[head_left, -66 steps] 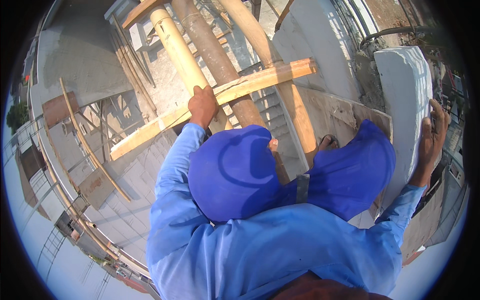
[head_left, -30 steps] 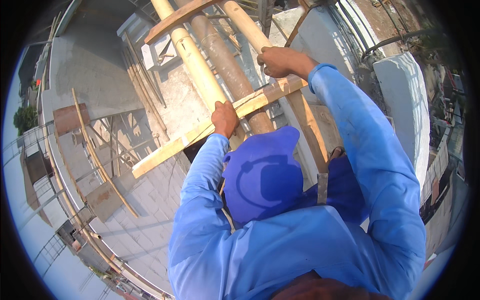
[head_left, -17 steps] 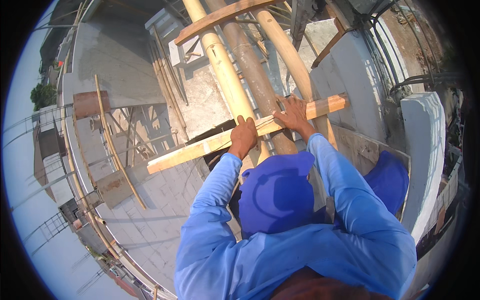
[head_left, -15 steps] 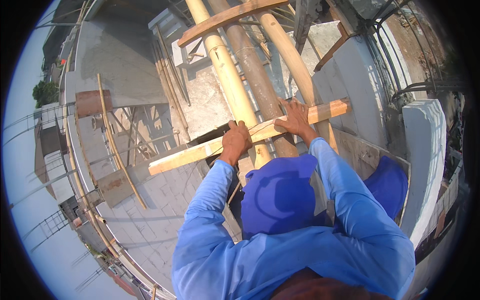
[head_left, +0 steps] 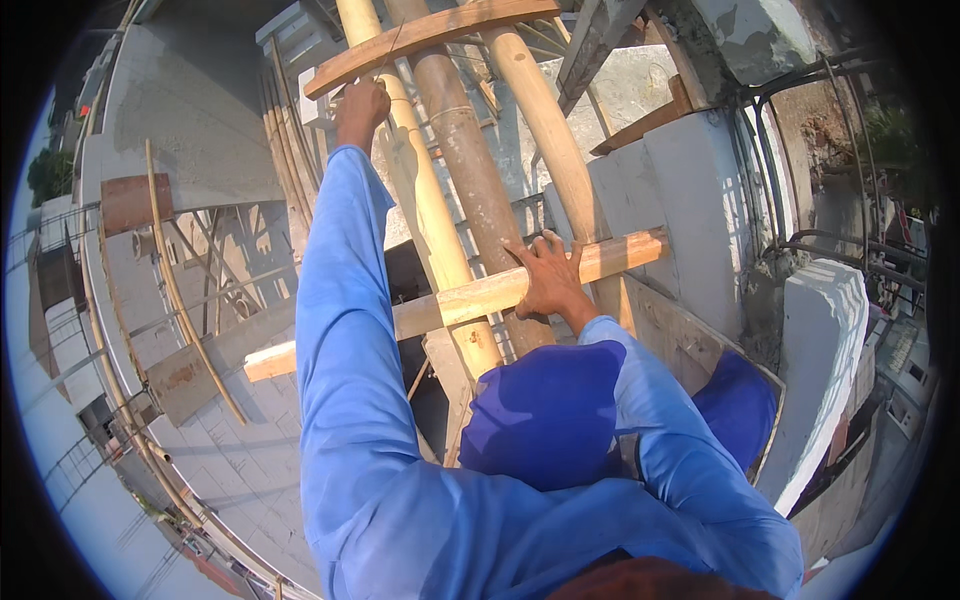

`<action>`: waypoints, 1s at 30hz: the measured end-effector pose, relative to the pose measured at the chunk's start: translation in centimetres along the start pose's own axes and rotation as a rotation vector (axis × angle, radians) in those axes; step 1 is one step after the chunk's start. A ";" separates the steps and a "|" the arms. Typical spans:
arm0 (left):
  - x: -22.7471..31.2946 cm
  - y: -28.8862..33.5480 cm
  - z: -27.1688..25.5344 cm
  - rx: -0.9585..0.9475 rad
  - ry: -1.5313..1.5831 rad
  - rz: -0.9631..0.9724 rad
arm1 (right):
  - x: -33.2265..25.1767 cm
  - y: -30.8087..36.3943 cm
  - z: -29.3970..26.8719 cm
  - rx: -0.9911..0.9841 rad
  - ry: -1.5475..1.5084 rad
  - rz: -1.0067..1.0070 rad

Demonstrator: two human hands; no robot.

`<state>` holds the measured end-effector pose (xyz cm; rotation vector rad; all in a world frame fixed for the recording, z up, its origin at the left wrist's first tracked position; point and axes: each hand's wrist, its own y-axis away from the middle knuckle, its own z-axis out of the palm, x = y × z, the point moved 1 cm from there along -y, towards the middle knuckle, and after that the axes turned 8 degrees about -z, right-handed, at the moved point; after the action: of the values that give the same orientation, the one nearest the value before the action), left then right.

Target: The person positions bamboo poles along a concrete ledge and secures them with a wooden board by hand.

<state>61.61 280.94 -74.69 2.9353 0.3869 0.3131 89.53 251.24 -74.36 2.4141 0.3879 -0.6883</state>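
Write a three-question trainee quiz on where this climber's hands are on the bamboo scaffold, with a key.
1. True or false: the right hand rests on the lower wooden crossbar.
2. What does the left hand grip? A) the white wall B) a metal pipe C) the pale bamboo pole just under the upper crossbar
3. Fill in: the bamboo poles run ____ the lower crossbar, not along it.

Key: 1 true. 2 C, the left hand closes around the pale bamboo pole just below the upper crossbar. 3 across.
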 end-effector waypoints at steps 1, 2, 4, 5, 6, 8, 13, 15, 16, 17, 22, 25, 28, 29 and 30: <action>-0.8 -1.8 0.7 0.065 0.011 0.012 | -0.4 -0.2 0.1 0.000 -0.003 -0.024; 1.2 -2.7 1.9 0.049 0.032 0.008 | 0.5 0.0 0.7 0.058 0.033 -0.018; 4.0 -4.0 2.3 0.060 0.040 -0.002 | 1.0 -0.1 0.9 0.040 0.045 0.004; 4.4 -4.7 2.4 0.090 0.041 -0.005 | 0.8 -0.2 0.7 0.032 0.054 0.007; 5.2 -5.3 2.5 0.107 0.050 -0.009 | 0.7 -0.2 0.6 0.012 0.053 0.015; 6.0 -5.5 3.0 0.109 0.061 -0.017 | 0.6 -0.2 0.5 -0.018 0.057 0.035; 6.0 -7.2 3.4 0.092 0.047 -0.055 | 0.6 -0.9 0.3 -0.027 0.029 0.024; 5.6 -7.9 3.9 0.073 0.028 -0.060 | 0.8 -1.0 0.9 -0.035 0.064 0.022; 5.5 -8.1 4.3 0.055 0.011 -0.060 | 1.0 -0.9 1.2 -0.037 0.080 0.025; 5.9 -8.6 4.6 0.042 0.007 -0.053 | 1.2 -0.8 1.1 -0.020 0.083 0.031; 5.3 -11.6 7.0 -0.027 -0.097 -0.038 | 0.8 -0.8 -0.3 -0.060 0.029 0.051; -3.9 -16.8 4.7 0.022 -0.353 -0.052 | -1.1 -1.4 0.2 -0.018 0.076 -0.113; 10.4 -9.2 6.4 -0.091 -0.163 -0.163 | 3.4 -0.3 1.7 0.008 0.092 0.064; 9.6 -8.9 4.4 -0.033 -0.176 -0.125 | 2.7 -0.4 1.2 0.017 0.100 0.035; 8.4 -8.8 3.0 0.019 -0.199 -0.091 | 2.2 -0.7 1.2 0.022 0.095 0.009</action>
<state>68.18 291.26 -77.73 2.9203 0.4939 0.0054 90.59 251.34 -76.71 2.4737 0.4092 -0.5784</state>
